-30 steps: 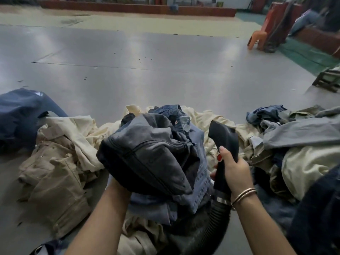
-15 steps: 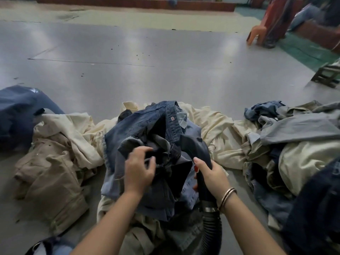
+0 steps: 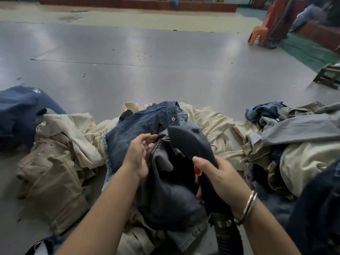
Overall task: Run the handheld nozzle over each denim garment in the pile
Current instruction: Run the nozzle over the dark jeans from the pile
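Grey, glossy flooring stretched ahead of you, with an orange plastic chair at the far right and a green strip of floor beyond it. Garments lay heaped directly on the floor before you. Your left hand had its fingers curled into the fabric of a dark grey denim garment at the centre of the pile. Your right hand was wrapped around the black handheld nozzle, thumb on top; its wide, flattened head rested against the same garment. A ribbed black hose ran down from the nozzle's base, joined by a metal collar. A bangle sat on your right wrist. Behind the grey piece lay blue jeans, faded, with visible seam stitching and a small red tab at a pocket edge; any writing on it was too small to read. Cream and khaki garments lay to the left, and mixed grey, blue and cream ones to the right.
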Demonstrator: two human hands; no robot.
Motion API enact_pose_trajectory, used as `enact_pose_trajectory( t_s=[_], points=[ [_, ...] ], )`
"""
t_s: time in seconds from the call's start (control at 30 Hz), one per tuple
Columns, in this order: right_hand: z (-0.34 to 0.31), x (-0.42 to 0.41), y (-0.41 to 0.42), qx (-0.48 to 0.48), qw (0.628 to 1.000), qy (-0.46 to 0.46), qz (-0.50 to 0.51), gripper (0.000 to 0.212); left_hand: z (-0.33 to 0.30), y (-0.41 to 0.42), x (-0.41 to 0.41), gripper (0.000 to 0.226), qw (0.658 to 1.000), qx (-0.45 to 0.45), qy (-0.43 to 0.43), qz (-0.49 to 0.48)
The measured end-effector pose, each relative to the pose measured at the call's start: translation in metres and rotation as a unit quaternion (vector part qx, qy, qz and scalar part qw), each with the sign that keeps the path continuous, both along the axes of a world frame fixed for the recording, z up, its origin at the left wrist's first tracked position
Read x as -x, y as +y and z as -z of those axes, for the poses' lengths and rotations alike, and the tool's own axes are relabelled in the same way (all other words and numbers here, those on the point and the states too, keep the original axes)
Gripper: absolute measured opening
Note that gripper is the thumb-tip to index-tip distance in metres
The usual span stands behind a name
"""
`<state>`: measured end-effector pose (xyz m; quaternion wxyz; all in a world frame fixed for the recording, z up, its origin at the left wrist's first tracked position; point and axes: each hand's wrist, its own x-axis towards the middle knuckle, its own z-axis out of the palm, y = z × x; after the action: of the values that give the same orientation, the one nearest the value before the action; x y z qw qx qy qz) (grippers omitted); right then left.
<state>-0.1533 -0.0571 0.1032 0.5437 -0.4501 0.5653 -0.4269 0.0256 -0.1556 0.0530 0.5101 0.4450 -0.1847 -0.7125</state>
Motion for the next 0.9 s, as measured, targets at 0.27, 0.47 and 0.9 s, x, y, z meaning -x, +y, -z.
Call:
enact_pose_trajectory(
  t_s=[0.27, 0.47, 0.9],
  points=[
    [0.011, -0.027, 0.002, -0.034, 0.997, 0.059, -0.035, 0.029, 0.006, 0.023, 0.014, 0.017, 0.987, 0.041, 0.101, -0.118],
    [0.037, 0.006, -0.028, -0.073, 0.986, 0.061, 0.134, 0.031, 0.034, 0.026, -0.013, 0.019, 0.991, 0.076, 0.03, -0.106],
    [0.043, 0.005, -0.017, -0.085, 0.992, 0.03, 0.09, 0.032, 0.077, 0.032, -0.018, 0.019, 0.675, 0.177, -0.688, 0.202]
  ],
)
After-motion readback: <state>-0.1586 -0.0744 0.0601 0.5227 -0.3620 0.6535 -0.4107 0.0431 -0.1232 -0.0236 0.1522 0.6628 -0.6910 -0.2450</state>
